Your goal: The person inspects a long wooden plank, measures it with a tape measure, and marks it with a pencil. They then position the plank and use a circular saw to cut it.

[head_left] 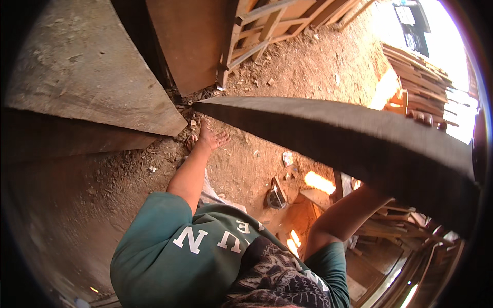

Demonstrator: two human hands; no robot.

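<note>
A long, thick wooden board (318,128) slants across the view from the centre to the right edge, its near end large and dark. My right forearm passes under the board; most of the hand is hidden, but the fingers of my right hand (423,118) show at the board's far edge, gripping it. My left hand (211,137) is held out just below the board's narrow far end, fingers spread, holding nothing. A gap shows between it and the wood.
A broad grey slab (97,66) stands at the left, with a brown panel (190,41) behind it. Wooden frames (262,25) lean at the back. Stacked planks (418,82) lie far right, more wood at lower right. Debris and a dark round object (276,197) lie on the dirt floor.
</note>
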